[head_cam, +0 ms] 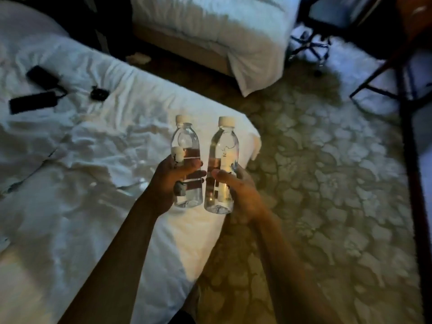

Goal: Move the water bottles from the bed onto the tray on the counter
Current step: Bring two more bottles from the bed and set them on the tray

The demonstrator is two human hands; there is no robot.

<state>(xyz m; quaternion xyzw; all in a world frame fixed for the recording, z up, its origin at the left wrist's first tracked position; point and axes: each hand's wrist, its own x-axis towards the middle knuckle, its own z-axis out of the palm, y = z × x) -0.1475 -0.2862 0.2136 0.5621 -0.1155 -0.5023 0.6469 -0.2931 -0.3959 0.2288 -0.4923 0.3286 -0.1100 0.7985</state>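
Bottles: L hand (164, 181) grips one (186, 160), R hand (240, 190) other (221, 164), above rumpled bed (81, 148), patterned carpet (327, 171).

My hands (163, 183) hold two bottles (187, 164) over the bed corner (233, 127). Open carpet (327, 183) lies at three o'clock. A second bed (210, 31) blocks twelve o'clock, a chair base (311, 47) one, table legs (406, 113) two.

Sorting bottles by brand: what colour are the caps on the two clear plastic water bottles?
White, on both clear plastic water bottles; head view.
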